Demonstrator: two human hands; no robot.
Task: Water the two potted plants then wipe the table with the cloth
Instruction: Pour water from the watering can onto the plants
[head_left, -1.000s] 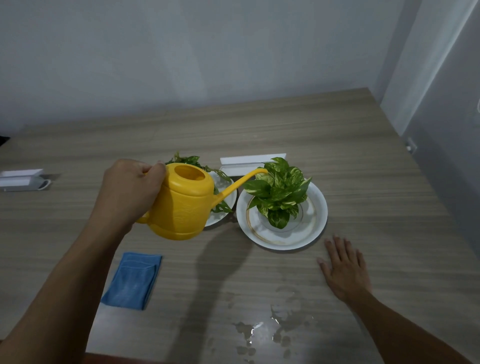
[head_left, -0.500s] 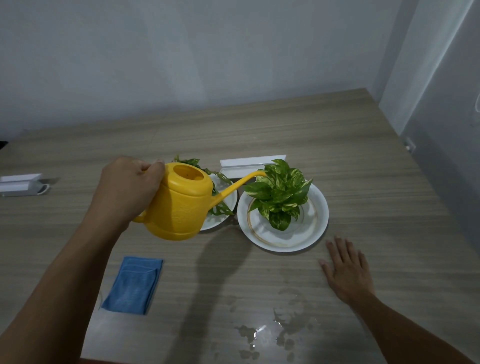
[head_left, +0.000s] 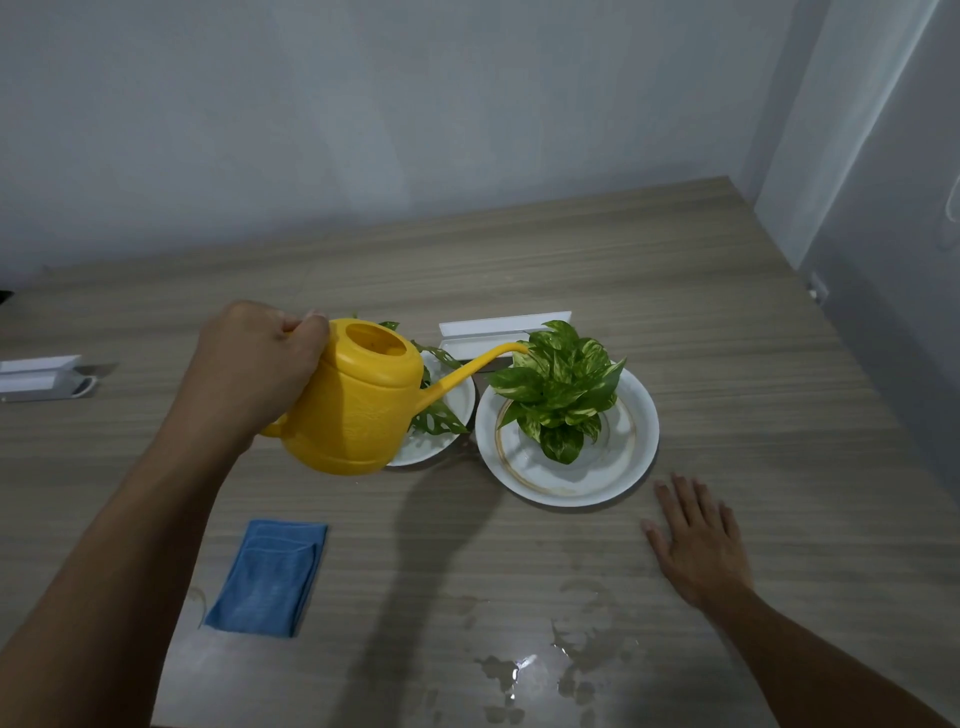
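**Head view: watering can tipped over the right-hand plant**

Head view puts the yellow watering can (head_left: 358, 405) at centre frame, held off the table and tilted so its long spout ends right at the top leaves of the variegated plant (head_left: 558, 395). We read that tilt as pouring posture, though no stream of water is visible. Our left hand (head_left: 254, 374) is closed around the can's handle at its rear, which keeps the weight behind the spout and lets the wrist set the angle.

That plant stands in a white gold-rimmed plate (head_left: 623, 467), presumably there to catch overflow. Just left of it, partly hidden behind the can, the second plant (head_left: 441, 415), with holed leaves, sits on its own white plate (head_left: 457, 431); the two plates nearly touch. We cannot tell whether it has been watered.

Our right hand (head_left: 696, 545) lies flat and open on the table (head_left: 727, 312), holding nothing, just below and right of the gold-rimmed plate; we take it as a brace.

The blue cloth (head_left: 267, 577) lies folded at lower left, untouched, so wiping is not yet begun. A patch of spilled water (head_left: 540, 675) glistens at the bottom centre, likely the cloth's target. A white bracket (head_left: 498, 332) lies behind the plants, and a white object (head_left: 39, 376) at the left edge.
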